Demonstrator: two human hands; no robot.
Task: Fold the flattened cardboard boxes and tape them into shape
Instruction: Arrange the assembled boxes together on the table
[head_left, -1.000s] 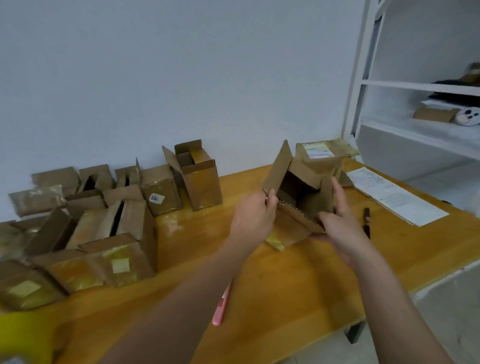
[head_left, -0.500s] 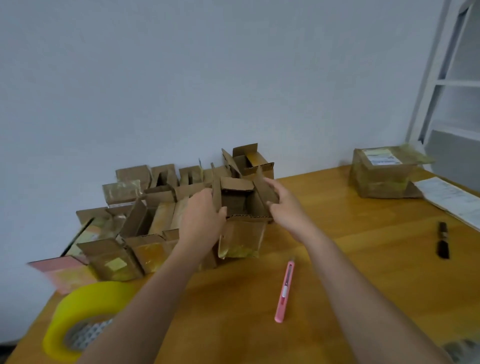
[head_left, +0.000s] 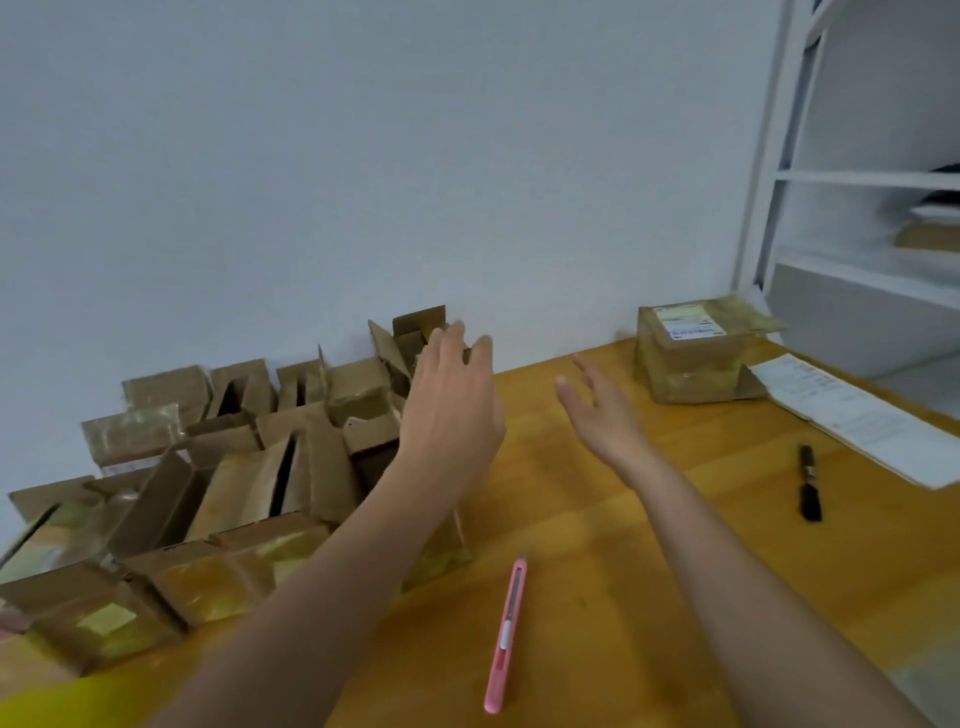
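Several folded, taped brown cardboard boxes (head_left: 249, 483) crowd the left side of the wooden table (head_left: 649, 571). My left hand (head_left: 452, 410) hovers open at the right edge of this pile, holding nothing. A box under my left forearm (head_left: 441, 551) is mostly hidden by the arm. My right hand (head_left: 602, 410) is open in the air over the table, fingers spread, apart from any box. A yellow tape roll (head_left: 47, 701) shows at the bottom left corner. A pink utility knife (head_left: 506, 631) lies on the table between my forearms.
A taped parcel with a white label (head_left: 691, 353) sits at the back right. Beside it lie white paper sheets (head_left: 857, 415) and a black pen-like tool (head_left: 808, 483). A white shelf unit (head_left: 857, 182) stands at the right. The wall runs directly behind the boxes.
Both hands held a box, carried it left to the pile and have let go of it. They now hang open and empty above the table.
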